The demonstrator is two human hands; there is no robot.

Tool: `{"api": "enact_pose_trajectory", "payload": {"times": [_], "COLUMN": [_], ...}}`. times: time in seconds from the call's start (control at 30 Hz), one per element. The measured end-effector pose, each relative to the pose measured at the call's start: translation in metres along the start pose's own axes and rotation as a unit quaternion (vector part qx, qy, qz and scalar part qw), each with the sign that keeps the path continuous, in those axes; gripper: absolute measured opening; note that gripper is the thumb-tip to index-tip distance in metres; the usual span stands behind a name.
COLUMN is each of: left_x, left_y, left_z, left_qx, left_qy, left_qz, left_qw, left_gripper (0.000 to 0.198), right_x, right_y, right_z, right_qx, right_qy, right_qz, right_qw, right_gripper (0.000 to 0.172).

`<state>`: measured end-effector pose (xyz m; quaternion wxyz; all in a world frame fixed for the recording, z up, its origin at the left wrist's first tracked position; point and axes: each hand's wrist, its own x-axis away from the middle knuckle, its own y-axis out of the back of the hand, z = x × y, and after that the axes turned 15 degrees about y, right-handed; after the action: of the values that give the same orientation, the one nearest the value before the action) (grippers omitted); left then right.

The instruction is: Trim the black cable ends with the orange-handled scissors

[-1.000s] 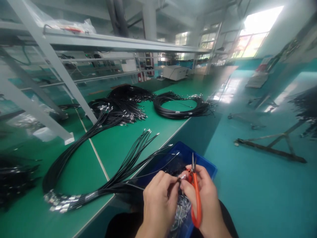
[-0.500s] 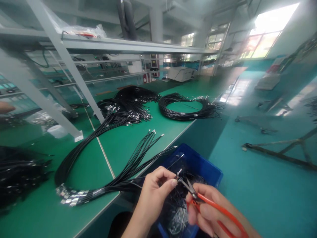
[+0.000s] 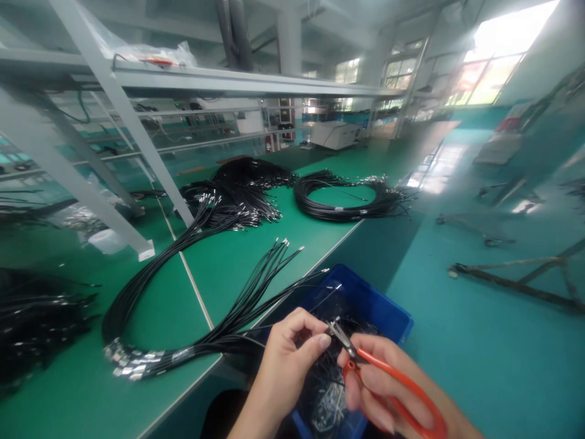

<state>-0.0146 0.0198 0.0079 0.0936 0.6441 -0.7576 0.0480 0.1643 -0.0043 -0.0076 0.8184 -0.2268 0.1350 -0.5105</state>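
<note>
This is a factory floor for cable assembly. A long green workbench [image 3: 219,268] runs away from the viewer, with a grey metal shelf frame [image 3: 228,82] built over it. Black cable bundles [image 3: 183,305] tipped with metal terminals lie spread on the bench, and a large coil of cable [image 3: 347,207] sits further along. A blue bin [image 3: 388,314] at the bench edge holds wire scraps, with orange snips [image 3: 397,381] over it. The painted teal floor [image 3: 479,366] is wide and open, a bare metal stand [image 3: 516,280] rests on it, and tall industrial windows [image 3: 493,67] light the hall.
</note>
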Motion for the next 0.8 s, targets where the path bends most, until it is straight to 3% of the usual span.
{"api": "enact_pose_trajectory", "payload": {"times": [0.27,0.43,0.6,0.7,0.77,0.8], "left_x": [-0.001,-0.001,-0.002,0.0,0.0,0.0], "left_y": [0.001,0.003,0.0,-0.011,-0.015,-0.013], "left_z": [0.004,0.004,0.005,0.011,0.016,0.017], "left_qx": [-0.027,-0.023,-0.024,-0.125,-0.259,-0.333], "left_qy": [-0.015,-0.001,0.008,-0.014,-0.051,-0.064], "left_qz": [-0.012,-0.01,-0.019,-0.018,-0.007,-0.029], "left_qw": [0.999,1.0,1.0,0.992,0.964,0.94], "left_gripper": [0.01,0.012,0.01,0.006,0.009,0.011], "right_x": [-0.007,-0.011,-0.004,-0.002,-0.002,-0.002], "right_y": [0.002,-0.001,0.0,0.007,0.012,0.014], "right_z": [0.004,0.005,0.004,0.006,0.006,0.006], "right_qx": [0.013,0.161,0.172,0.121,0.108,0.113], "right_qy": [-0.009,-0.069,0.015,0.097,0.13,0.135], "right_qz": [0.017,-0.019,-0.064,-0.15,-0.208,-0.228], "right_qw": [1.0,0.984,0.983,0.976,0.964,0.958], "right_gripper": [0.031,0.01,0.02,0.028,0.033,0.035]}}
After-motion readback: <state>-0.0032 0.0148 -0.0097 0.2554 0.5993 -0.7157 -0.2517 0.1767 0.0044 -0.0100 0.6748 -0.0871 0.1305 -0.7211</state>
